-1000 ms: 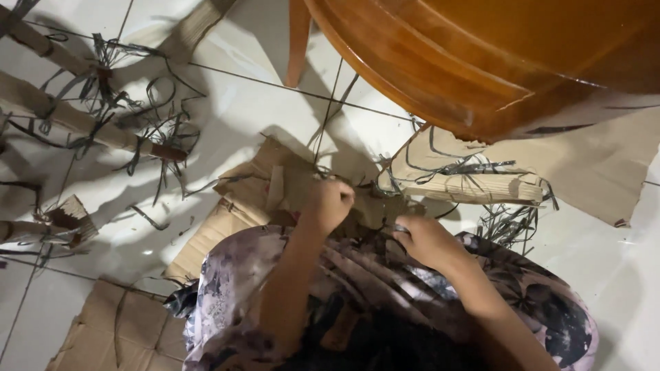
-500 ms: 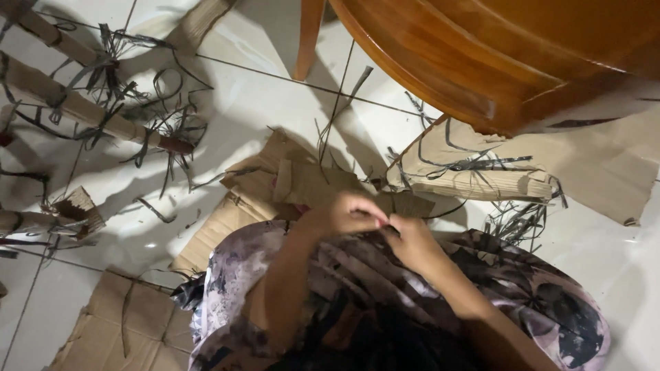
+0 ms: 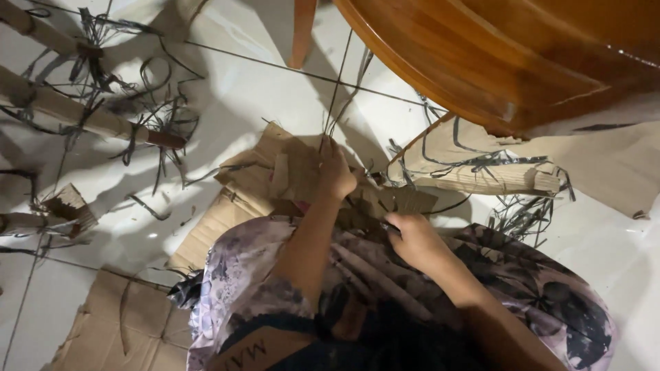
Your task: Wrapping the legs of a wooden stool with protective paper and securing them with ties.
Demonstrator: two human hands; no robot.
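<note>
Thin dark strips pulled taut between two hands over a lap

The left hand (image 3: 337, 172) is closed around a bundle of thin dark strips (image 3: 338, 89) that run up toward the top edge of the white tiled floor (image 3: 227, 82); the right hand (image 3: 411, 237) pinches their lower ends just above the patterned fabric (image 3: 385, 275) on the lap. Flattened cardboard (image 3: 254, 199) lies beneath, a bound stick (image 3: 75, 117) rests toward the floor's left edge, and a wooden table (image 3: 495, 55) overhangs the top right corner. A likely risk: pulled too hard, the strips could snap or slip from the pinch, and loose cuttings around could tangle in.
</note>
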